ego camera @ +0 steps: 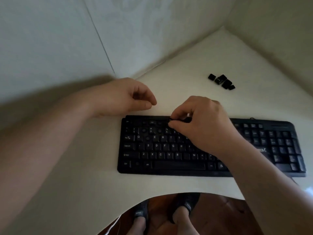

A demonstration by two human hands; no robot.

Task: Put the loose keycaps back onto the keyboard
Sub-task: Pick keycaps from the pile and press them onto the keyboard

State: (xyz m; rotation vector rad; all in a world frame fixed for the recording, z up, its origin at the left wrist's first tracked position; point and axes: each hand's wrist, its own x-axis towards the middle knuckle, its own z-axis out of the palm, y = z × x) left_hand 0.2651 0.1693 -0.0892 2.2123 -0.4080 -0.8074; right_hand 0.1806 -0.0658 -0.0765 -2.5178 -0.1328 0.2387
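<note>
Head view: a white tabletop [194,73] fills a pale wall corner. Left hand [122,97] hovers behind the black keyboard [169,160], loosely curled, holding nothing. Right hand [199,121] pinches a small dark keycap [171,119] at the top row. Loose keycaps [221,81] lie well behind.

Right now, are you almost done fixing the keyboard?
Partway. Most keys sit on the keyboard, but gaps show near W and A. My right hand is working at the top row. The left hand hangs empty. A loose keycap pile waits behind.
</note>
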